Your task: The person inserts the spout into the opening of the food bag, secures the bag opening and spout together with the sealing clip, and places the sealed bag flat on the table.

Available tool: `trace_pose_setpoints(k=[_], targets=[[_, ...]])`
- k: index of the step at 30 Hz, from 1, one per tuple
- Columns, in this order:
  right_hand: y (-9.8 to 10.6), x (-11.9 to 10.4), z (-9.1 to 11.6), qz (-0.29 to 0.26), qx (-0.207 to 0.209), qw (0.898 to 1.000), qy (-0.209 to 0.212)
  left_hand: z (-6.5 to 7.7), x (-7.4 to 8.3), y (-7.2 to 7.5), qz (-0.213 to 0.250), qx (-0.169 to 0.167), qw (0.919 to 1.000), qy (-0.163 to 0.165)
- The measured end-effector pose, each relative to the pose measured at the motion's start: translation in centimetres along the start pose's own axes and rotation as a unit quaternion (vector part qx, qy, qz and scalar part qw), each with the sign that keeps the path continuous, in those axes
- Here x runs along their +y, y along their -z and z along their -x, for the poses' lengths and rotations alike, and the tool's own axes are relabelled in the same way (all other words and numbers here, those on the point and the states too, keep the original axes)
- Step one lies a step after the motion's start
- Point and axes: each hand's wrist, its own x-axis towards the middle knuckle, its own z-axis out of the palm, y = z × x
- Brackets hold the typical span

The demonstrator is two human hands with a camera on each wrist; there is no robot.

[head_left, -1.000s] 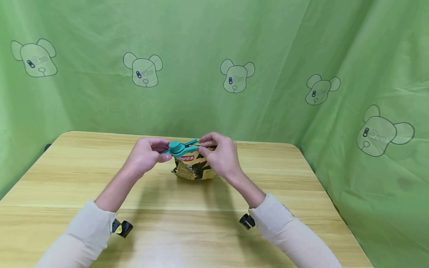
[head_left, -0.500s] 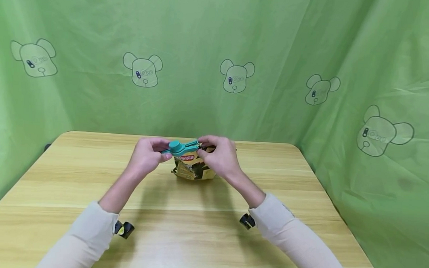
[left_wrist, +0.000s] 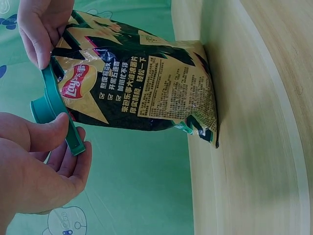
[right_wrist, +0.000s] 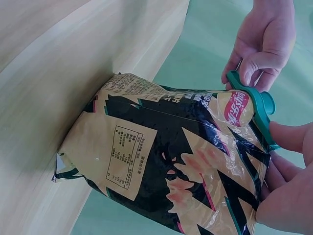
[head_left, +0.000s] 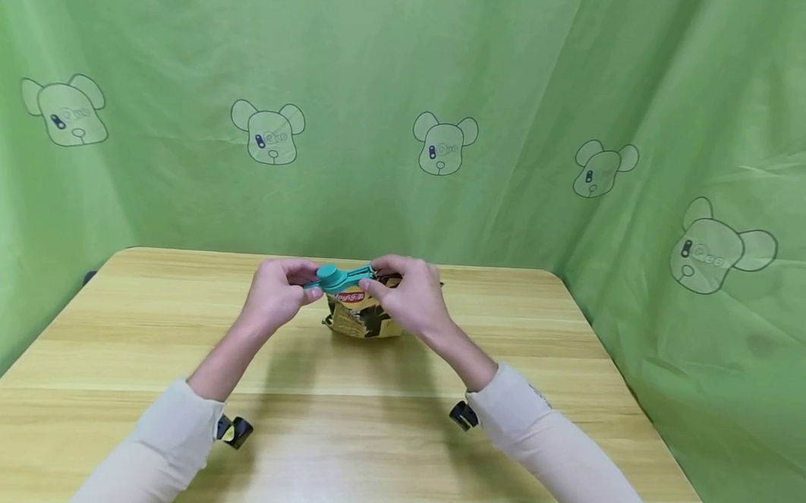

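Observation:
A black-and-gold bag of chips point(head_left: 365, 322) stands upright on the table, with a red label near its top. Across the bag's top edge lies a teal bag clip point(head_left: 336, 278) with a round cap, also plain in the left wrist view as a green clip point(left_wrist: 58, 107). My left hand point(head_left: 278, 287) pinches the clip's left end between thumb and fingers. At the other end my right hand point(head_left: 411, 290) has its thumb on the clip's tip. Its fingers point(right_wrist: 283, 171) lie behind, against the bag's top corner, and are partly hidden.
The wooden table point(head_left: 365, 447) stretches around the bag, its far edge just behind it. A green curtain point(head_left: 351, 188) with mouse-head outlines hangs at the back and right. Black wrist-camera mounts point(head_left: 235, 431) stick out below both sleeves.
The clip's two arms stood apart at the right end a second ago and now lie close together. My right fingers have closed in slightly there; the left hand has hardly moved.

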Motion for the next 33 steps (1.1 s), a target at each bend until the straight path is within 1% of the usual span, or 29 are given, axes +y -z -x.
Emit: trace_pose_setpoints(k=[4,14,20,23,27,30,33], targets=[[-0.2,0.1,0.0,0.008,0.012,1.0,0.011,0.0,0.0,0.0,-0.002,0.002,1.0,-0.001],[-0.7,0.0,0.1,0.011,0.041,0.999,0.017,0.0,0.0,0.0,-0.009,0.004,1.0,-0.002],[-0.7,0.1,0.1,0.013,0.046,0.999,0.021,0.1,0.5,0.1,-0.024,-0.015,0.9996,0.002],[-0.7,0.2,0.1,0.013,0.044,0.999,0.021,0.2,1.0,0.2,-0.037,-0.034,0.9987,-0.009],[-0.6,0.2,0.0,0.013,0.042,0.999,0.02,0.3,1.7,0.0,-0.06,-0.05,0.9962,-0.038],[-0.6,0.2,0.0,0.01,0.039,0.999,0.02,0.2,2.0,-0.3,-0.084,-0.05,0.9936,-0.057],[-0.7,0.2,0.1,0.005,0.038,0.999,0.021,0.1,2.1,-0.6,-0.108,-0.047,0.9907,-0.068]])
